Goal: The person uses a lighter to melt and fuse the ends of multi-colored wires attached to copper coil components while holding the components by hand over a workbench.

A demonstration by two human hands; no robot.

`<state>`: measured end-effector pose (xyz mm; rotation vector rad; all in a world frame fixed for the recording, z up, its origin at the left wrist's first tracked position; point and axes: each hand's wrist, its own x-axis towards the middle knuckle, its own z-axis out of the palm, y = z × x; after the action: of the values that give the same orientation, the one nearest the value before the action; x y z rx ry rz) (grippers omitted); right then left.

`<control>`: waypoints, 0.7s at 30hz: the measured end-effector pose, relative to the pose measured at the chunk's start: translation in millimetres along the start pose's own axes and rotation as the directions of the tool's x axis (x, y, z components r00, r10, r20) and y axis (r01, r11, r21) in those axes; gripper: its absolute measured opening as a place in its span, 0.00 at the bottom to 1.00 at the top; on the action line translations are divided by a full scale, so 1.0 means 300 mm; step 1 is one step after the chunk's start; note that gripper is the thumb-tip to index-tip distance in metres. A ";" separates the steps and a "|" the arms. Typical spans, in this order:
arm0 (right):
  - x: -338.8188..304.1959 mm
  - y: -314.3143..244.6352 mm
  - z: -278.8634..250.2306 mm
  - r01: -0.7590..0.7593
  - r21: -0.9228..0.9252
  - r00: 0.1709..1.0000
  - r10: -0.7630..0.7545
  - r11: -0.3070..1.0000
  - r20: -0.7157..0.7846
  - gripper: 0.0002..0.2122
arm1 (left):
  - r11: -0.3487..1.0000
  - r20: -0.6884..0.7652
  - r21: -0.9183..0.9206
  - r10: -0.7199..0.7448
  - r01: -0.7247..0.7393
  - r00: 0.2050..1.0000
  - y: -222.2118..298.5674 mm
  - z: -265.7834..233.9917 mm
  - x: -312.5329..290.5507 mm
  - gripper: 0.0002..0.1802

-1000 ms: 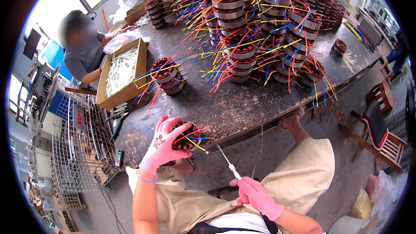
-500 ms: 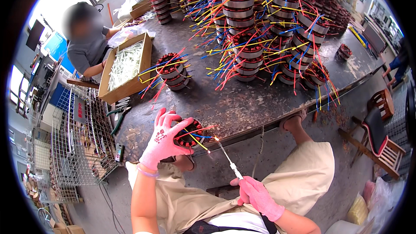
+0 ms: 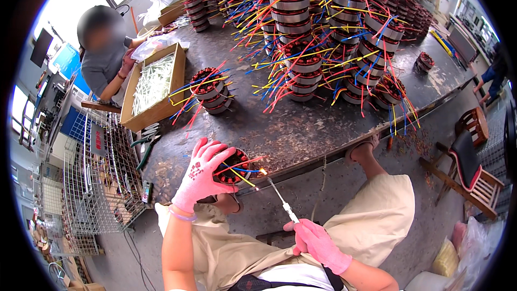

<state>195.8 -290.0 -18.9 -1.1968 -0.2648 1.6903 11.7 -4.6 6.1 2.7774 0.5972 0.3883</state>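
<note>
My left hand (image 3: 201, 175), in a pink glove, grips a motor stator (image 3: 237, 179) with red windings at the table's near edge. Red, blue and yellow wires stick out of it to the right. A small orange flame glows at the blue wire's end (image 3: 262, 171), and a pinkish bright spot shows at the yellow wire's tip (image 3: 257, 188). In my right hand (image 3: 319, 243), also gloved in pink, is a slim white-handled tool with a thin metal shaft (image 3: 288, 210). Its tip points up-left, just short of the flame.
A short stack of stators (image 3: 210, 90) stands beyond my left hand, with taller stacks (image 3: 301, 64) behind. A cardboard box of white sleeves (image 3: 180, 78) and green-handled pliers (image 3: 146, 153) lie left. A co-worker (image 3: 105, 59) sits behind the box; a chair (image 3: 466, 167) stands right.
The flame at the blue wire's end looks larger, and the tool's tip now sits slightly apart from it. The co-worker's hand has risen beside the box. The stator stays in my left hand.
</note>
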 end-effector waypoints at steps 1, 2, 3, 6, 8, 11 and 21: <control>0.000 -0.002 0.002 -0.004 -0.009 1.000 0.004 1.000 -0.005 0.15 | 1.000 -0.001 -0.004 0.001 -0.001 1.000 0.000 -0.001 -0.001 0.52; -0.003 -0.003 0.002 0.001 -0.011 1.000 -0.001 1.000 -0.013 0.16 | 1.000 -0.003 -0.008 0.005 -0.005 1.000 0.002 -0.001 0.003 0.52; -0.007 -0.005 0.003 0.006 -0.014 1.000 -0.006 1.000 -0.022 0.16 | 1.000 -0.003 -0.008 0.007 -0.007 1.000 0.003 -0.001 0.006 0.52; -0.014 -0.012 0.006 0.003 -0.027 0.999 -0.004 1.000 -0.032 0.16 | 1.000 -0.005 -0.009 0.008 -0.008 1.000 0.003 0.000 0.008 0.52; -0.012 -0.011 0.004 0.006 -0.030 1.000 -0.007 1.000 -0.026 0.16 | 1.000 -0.007 -0.010 0.009 -0.009 1.000 0.001 0.000 0.006 0.52; -0.004 -0.001 0.000 0.025 -0.031 1.000 -0.026 0.999 -0.010 0.16 | 1.000 -0.008 -0.012 0.008 -0.009 1.000 0.001 0.003 0.006 0.52; -0.010 -0.006 0.000 0.021 -0.020 1.000 -0.021 1.000 -0.023 0.16 | 0.999 -0.007 -0.039 0.008 -0.008 1.000 -0.002 0.004 0.004 0.52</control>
<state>196.9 -291.7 -16.2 -1.2236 -0.2793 1.6582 12.9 -3.9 5.1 2.7435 0.5738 0.4069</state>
